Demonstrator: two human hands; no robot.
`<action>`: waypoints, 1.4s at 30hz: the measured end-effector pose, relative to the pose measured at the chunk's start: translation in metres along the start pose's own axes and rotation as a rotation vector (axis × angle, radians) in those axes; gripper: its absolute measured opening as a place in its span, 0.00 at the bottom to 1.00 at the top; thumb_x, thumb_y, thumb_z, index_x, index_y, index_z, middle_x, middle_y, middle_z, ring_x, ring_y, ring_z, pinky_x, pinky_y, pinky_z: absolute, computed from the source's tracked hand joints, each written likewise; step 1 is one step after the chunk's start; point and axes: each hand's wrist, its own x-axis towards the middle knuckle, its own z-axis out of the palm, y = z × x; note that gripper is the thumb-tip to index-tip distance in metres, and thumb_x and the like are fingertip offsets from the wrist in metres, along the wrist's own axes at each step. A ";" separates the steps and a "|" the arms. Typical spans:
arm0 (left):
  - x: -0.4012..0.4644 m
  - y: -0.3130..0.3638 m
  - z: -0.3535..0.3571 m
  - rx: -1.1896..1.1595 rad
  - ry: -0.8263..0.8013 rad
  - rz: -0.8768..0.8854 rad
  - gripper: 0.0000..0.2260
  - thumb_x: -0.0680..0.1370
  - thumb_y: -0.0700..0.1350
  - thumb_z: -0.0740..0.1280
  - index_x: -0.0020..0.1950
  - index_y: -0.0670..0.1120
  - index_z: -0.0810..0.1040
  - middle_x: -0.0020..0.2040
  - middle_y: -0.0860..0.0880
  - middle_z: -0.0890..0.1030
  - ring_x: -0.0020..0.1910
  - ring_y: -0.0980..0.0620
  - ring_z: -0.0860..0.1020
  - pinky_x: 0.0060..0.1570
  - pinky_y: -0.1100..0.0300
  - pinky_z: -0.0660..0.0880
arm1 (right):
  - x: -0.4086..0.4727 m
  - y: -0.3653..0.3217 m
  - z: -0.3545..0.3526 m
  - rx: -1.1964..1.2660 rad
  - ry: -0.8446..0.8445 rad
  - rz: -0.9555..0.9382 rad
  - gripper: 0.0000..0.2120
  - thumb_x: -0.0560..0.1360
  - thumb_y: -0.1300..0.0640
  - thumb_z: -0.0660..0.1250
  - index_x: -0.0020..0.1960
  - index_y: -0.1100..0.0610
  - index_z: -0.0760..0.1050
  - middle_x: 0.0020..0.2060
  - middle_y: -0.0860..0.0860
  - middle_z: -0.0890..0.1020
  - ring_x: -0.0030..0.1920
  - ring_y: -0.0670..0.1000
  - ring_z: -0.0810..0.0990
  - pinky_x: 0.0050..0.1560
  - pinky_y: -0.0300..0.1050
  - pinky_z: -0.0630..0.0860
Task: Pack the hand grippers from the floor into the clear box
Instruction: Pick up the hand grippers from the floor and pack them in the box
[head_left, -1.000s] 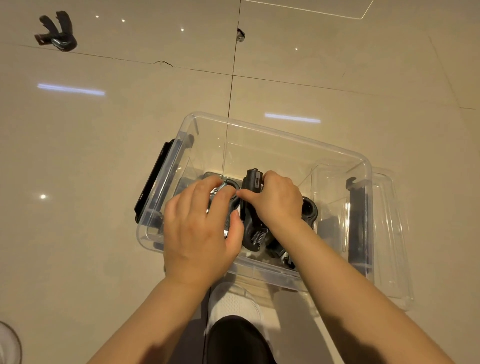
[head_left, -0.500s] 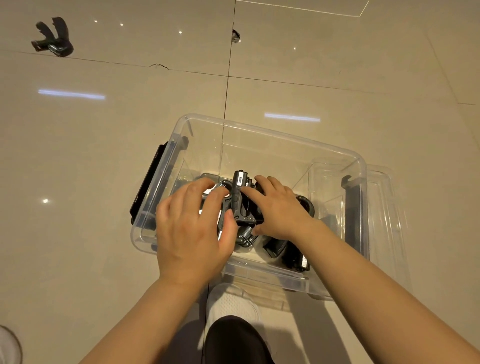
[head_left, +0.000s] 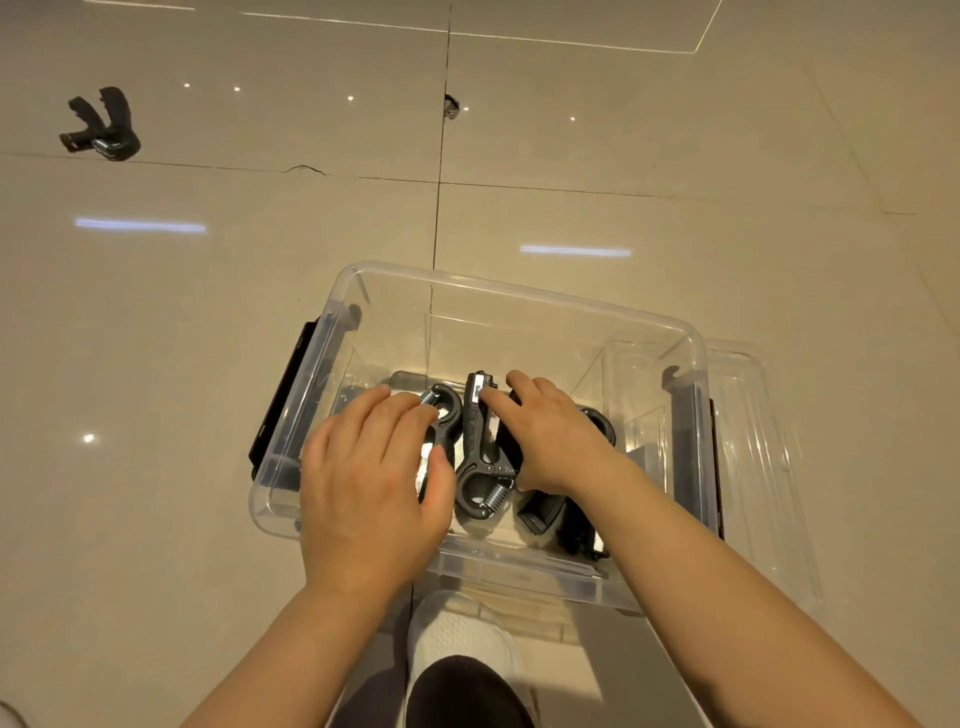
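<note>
My left hand (head_left: 363, 483) is lying flat, fingers relaxed and spread, on top of a black hand gripper (head_left: 441, 426) at the left of the box floor, so that grip is released and only pressing. My right hand (head_left: 550, 441) is resting the same way, fingers straight, its index finger touching the handle of a second gripper (head_left: 480, 457) just beside the first; this grip is released too. That second gripper is lying with its coiled spring toward me. A third gripper (head_left: 587, 514) is sitting partly under my right wrist, near the front wall. All three are lying inside the clear box (head_left: 519, 296), which is standing on the tiled floor (head_left: 208, 338) with black latches on its two short sides. The clear lid (head_left: 753, 441) is lying under the box at its right side. One more hand gripper (head_left: 101, 127) is lying on the floor, well apart to the far left. My white shoe (head_left: 457, 634) is showing just in front of the box.
</note>
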 end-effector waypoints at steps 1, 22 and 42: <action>0.000 0.000 0.000 -0.001 -0.003 0.000 0.12 0.72 0.45 0.64 0.53 0.44 0.80 0.54 0.49 0.81 0.60 0.47 0.75 0.57 0.52 0.66 | -0.002 0.002 -0.001 -0.023 -0.003 0.000 0.45 0.65 0.56 0.75 0.74 0.51 0.52 0.69 0.56 0.59 0.64 0.58 0.65 0.64 0.48 0.66; 0.000 -0.001 0.002 0.033 0.024 0.056 0.13 0.72 0.46 0.61 0.52 0.45 0.81 0.52 0.48 0.81 0.57 0.46 0.76 0.54 0.51 0.66 | -0.001 0.009 0.002 0.050 -0.034 0.030 0.52 0.64 0.59 0.77 0.77 0.51 0.46 0.73 0.53 0.54 0.72 0.55 0.57 0.59 0.47 0.72; -0.002 -0.003 0.007 0.005 0.097 0.075 0.11 0.72 0.45 0.63 0.51 0.45 0.81 0.50 0.48 0.80 0.53 0.48 0.76 0.51 0.53 0.65 | -0.039 0.026 -0.013 -0.271 -0.213 0.156 0.33 0.72 0.44 0.69 0.70 0.57 0.61 0.67 0.54 0.67 0.64 0.56 0.70 0.65 0.50 0.63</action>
